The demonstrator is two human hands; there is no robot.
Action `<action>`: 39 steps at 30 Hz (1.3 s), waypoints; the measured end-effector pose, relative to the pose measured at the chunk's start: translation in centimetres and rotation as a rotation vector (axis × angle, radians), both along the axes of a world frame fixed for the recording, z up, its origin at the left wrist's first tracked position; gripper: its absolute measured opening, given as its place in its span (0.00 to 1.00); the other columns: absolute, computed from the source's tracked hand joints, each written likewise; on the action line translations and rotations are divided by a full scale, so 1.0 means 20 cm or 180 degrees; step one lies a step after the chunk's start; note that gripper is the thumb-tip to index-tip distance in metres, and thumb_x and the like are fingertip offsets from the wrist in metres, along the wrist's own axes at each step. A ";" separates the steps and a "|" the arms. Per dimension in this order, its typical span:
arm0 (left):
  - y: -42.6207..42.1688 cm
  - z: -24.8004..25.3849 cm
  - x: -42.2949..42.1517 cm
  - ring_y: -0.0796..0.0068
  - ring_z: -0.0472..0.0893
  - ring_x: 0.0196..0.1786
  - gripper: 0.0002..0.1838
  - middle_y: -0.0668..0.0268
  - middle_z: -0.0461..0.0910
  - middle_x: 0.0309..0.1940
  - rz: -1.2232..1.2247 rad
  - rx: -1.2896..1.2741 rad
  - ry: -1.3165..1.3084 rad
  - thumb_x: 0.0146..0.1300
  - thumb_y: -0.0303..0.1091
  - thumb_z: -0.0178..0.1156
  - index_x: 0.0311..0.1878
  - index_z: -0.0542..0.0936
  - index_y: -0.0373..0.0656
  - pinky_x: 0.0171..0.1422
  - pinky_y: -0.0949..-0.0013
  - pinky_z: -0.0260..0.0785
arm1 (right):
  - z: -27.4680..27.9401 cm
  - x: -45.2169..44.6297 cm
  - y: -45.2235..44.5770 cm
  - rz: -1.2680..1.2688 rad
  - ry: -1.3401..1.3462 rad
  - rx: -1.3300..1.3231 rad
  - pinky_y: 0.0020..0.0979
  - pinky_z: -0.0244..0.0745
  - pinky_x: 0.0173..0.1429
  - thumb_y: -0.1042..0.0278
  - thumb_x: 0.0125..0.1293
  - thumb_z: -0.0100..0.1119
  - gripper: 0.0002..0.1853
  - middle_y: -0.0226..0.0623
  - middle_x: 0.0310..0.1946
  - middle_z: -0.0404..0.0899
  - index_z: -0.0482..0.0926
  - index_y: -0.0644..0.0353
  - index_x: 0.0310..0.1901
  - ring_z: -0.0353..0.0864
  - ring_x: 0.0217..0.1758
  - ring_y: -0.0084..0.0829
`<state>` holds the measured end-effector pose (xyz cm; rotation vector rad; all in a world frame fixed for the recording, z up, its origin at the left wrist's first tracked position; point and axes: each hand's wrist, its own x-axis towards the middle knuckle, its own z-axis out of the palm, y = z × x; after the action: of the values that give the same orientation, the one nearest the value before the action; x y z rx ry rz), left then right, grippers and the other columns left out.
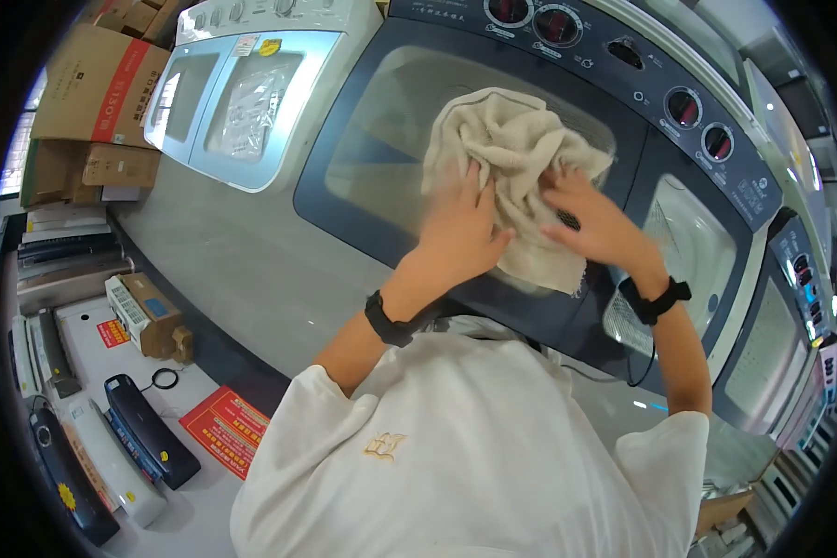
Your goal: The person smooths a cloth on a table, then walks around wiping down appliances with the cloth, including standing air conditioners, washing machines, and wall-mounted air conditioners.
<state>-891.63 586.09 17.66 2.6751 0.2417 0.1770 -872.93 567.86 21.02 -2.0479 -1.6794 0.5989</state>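
Note:
A rumpled beige towel (516, 139) lies in a heap on the clear lid (372, 177) of a dark twin-tub washing machine. On the towel's near left side rests my left hand (458, 228), slightly blurred, with its fingers spread and the thumb out to the side. My right hand (600, 219) is at the towel's right side. Its fingers curl into the folds, and some fingertips are hidden by the cloth. One corner of the towel hangs down between my wrists, toward the machine's front edge.
A second twin-tub washer (242, 102) with pale blue lids stands at the left. Cardboard boxes (93, 88) are stacked beyond it. Lower left, a white table (93, 316) bears long narrow appliances (149, 432) and a red sign (225, 430). Another washer (772, 344) stands close on the right.

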 end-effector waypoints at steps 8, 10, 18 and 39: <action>0.46 0.09 -0.52 0.29 0.56 0.80 0.32 0.34 0.61 0.76 -0.0510 -0.0396 0.0574 0.66 0.33 0.65 0.70 0.70 0.27 0.82 0.45 0.56 | -0.02 -0.60 0.36 0.0758 0.0663 0.0357 0.50 0.63 0.75 0.54 0.65 0.67 0.27 0.51 0.53 0.79 0.79 0.68 0.57 0.72 0.68 0.56; 0.64 0.09 -0.57 0.31 0.55 0.81 0.31 0.36 0.61 0.76 -0.0411 -0.0577 0.0531 0.68 0.32 0.63 0.71 0.70 0.30 0.83 0.45 0.55 | -0.04 -0.65 0.52 0.0622 0.0857 0.0200 0.52 0.66 0.72 0.55 0.65 0.66 0.22 0.49 0.51 0.81 0.82 0.63 0.53 0.74 0.67 0.53; 1.25 -0.02 -0.32 0.27 0.56 0.79 0.33 0.35 0.58 0.78 -0.0184 -0.0267 0.0287 0.72 0.34 0.58 0.77 0.64 0.31 0.81 0.43 0.56 | -0.18 -0.14 1.21 -0.0328 -0.0614 0.0792 0.50 0.73 0.63 0.55 0.74 0.54 0.17 0.47 0.53 0.84 0.84 0.60 0.49 0.80 0.60 0.51; 1.07 0.09 -0.35 0.34 0.53 0.83 0.38 0.38 0.55 0.81 -0.1247 -0.0051 0.0607 0.68 0.39 0.65 0.76 0.66 0.31 0.85 0.48 0.51 | -0.19 -0.61 0.84 -0.1570 -0.1997 -0.0255 0.57 0.65 0.75 0.57 0.70 0.59 0.27 0.47 0.73 0.70 0.77 0.65 0.65 0.64 0.79 0.55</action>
<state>-898.58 607.54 19.52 2.6612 -0.2234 -0.2011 -885.21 584.62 17.15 -2.7627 -1.3407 -0.1658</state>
